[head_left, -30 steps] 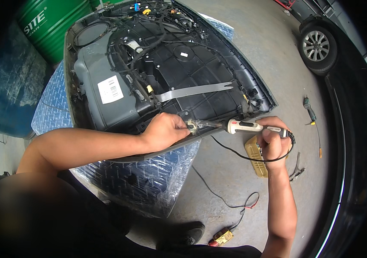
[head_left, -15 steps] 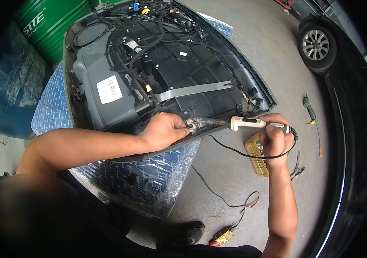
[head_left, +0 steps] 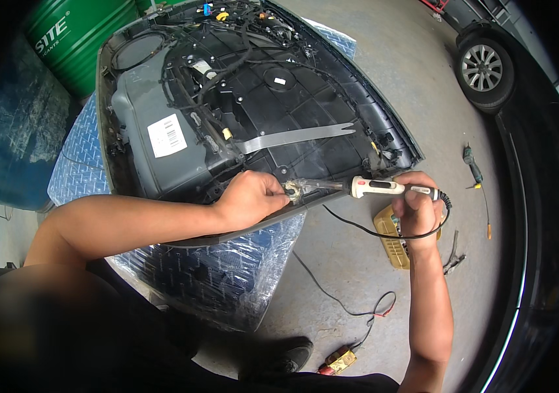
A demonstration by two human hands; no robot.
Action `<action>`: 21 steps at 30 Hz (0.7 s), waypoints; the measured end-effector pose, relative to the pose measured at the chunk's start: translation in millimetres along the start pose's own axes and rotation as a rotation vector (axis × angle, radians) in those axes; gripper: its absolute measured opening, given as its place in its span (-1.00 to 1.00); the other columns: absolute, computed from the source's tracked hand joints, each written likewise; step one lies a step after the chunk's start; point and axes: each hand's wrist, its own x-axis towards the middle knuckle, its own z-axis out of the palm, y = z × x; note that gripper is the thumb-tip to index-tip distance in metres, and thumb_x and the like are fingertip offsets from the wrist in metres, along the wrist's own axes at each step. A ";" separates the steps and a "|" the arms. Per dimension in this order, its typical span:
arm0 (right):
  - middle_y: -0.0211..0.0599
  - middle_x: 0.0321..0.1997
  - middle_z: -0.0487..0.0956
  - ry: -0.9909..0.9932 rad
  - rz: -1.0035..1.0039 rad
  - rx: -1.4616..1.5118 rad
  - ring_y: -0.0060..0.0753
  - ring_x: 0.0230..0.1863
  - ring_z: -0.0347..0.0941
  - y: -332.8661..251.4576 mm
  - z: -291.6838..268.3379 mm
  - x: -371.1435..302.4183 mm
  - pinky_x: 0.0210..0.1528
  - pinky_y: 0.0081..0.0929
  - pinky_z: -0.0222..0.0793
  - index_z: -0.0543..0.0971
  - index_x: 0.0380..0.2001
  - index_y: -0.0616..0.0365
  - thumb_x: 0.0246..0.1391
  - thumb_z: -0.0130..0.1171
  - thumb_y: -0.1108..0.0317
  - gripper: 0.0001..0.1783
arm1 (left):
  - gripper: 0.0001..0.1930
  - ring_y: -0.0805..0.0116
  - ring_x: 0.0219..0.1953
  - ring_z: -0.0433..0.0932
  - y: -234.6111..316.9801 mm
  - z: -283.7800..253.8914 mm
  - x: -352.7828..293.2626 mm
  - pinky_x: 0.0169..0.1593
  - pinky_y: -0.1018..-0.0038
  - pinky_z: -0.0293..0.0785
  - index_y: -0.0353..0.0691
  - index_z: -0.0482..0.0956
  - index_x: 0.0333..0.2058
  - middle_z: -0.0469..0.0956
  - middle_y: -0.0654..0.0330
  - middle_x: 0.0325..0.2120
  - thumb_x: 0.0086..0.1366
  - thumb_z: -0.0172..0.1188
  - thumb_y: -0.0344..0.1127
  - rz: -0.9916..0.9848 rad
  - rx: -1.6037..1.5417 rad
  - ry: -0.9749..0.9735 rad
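— Barely anything's shifted: the right hand (head_left: 418, 204) stays wrapped around the soldering iron (head_left: 384, 188), tip at the door panel's (head_left: 279, 124) lower edge.
— And the left hand (head_left: 250, 198) pinches the part there. Best hold steady, fingers clear of the hot tip.

A green drum (head_left: 80, 36) stands at the far left corner of the blue wrapped block (head_left: 227, 275). Right of the block, on the concrete floor, lie a screwdriver (head_left: 472, 167) and pliers (head_left: 453, 252); a car wheel (head_left: 486, 69) stands farther right.
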 end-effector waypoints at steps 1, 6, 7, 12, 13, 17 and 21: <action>-0.32 -0.56 0.49 -0.032 -0.004 0.016 -0.61 -0.59 0.31 2.4 -2.2 1.3 -0.53 -0.63 0.24 0.58 -0.32 0.29 -0.11 -0.03 0.34 -0.68 | -0.79 0.28 -0.46 0.64 1.2 -0.5 -0.9 -0.29 0.41 0.54 -0.36 0.67 -0.41 0.65 0.01 -0.50 0.13 0.30 -0.28 -0.006 -0.003 0.000; -0.26 -0.59 0.45 -0.027 0.023 0.044 -0.49 -0.60 0.28 8.8 -8.1 5.5 -0.54 -0.54 0.19 0.54 -0.32 0.32 -0.16 0.09 0.17 -0.59 | -0.79 0.29 -0.45 0.65 3.6 -0.4 0.0 -0.28 0.42 0.54 -0.35 0.68 -0.40 0.65 0.02 -0.49 0.13 0.30 -0.29 -0.018 -0.001 -0.006; -0.26 -0.57 0.46 -0.036 0.019 0.053 -0.51 -0.58 0.30 8.2 -8.3 6.0 -0.52 -0.56 0.21 0.55 -0.33 0.33 -0.17 0.05 0.22 -0.60 | -0.80 0.30 -0.45 0.65 3.7 -0.1 0.3 -0.28 0.43 0.54 -0.35 0.68 -0.40 0.65 0.02 -0.49 0.13 0.30 -0.29 -0.014 0.000 -0.004; -0.25 -0.53 0.47 -0.087 0.003 0.057 -0.52 -0.54 0.32 6.7 -5.8 8.3 -0.50 -0.58 0.24 0.57 -0.35 0.36 -0.22 -0.02 0.33 -0.62 | -0.80 0.31 -0.45 0.65 4.1 -0.7 -0.7 -0.28 0.44 0.54 -0.34 0.68 -0.39 0.65 0.03 -0.49 0.13 0.30 -0.29 -0.013 0.001 -0.006; -0.25 -0.53 0.47 -0.083 0.005 0.064 -0.52 -0.54 0.32 6.9 -6.0 8.6 -0.50 -0.58 0.24 0.57 -0.35 0.36 -0.23 -0.03 0.33 -0.62 | -0.80 0.31 -0.45 0.65 3.5 -0.6 -0.6 -0.28 0.44 0.54 -0.34 0.68 -0.39 0.65 0.03 -0.49 0.13 0.30 -0.29 -0.007 0.001 -0.005; -0.23 -0.52 0.48 -0.068 0.021 0.077 -0.51 -0.55 0.31 9.2 -6.5 9.6 -0.49 -0.58 0.24 0.57 -0.37 0.38 -0.26 -0.05 0.35 -0.62 | -0.80 0.31 -0.45 0.65 4.0 -0.5 -0.6 -0.29 0.44 0.54 -0.35 0.68 -0.39 0.65 0.03 -0.49 0.14 0.29 -0.29 -0.015 0.000 -0.008; -0.22 -0.52 0.48 -0.104 0.028 0.089 -0.50 -0.55 0.30 11.0 -8.9 10.6 -0.48 -0.59 0.24 0.57 -0.37 0.39 -0.28 -0.05 0.36 -0.61 | -0.80 0.31 -0.46 0.65 1.1 0.9 0.6 -0.29 0.44 0.54 -0.35 0.68 -0.39 0.65 0.02 -0.50 0.14 0.29 -0.30 -0.001 -0.010 -0.007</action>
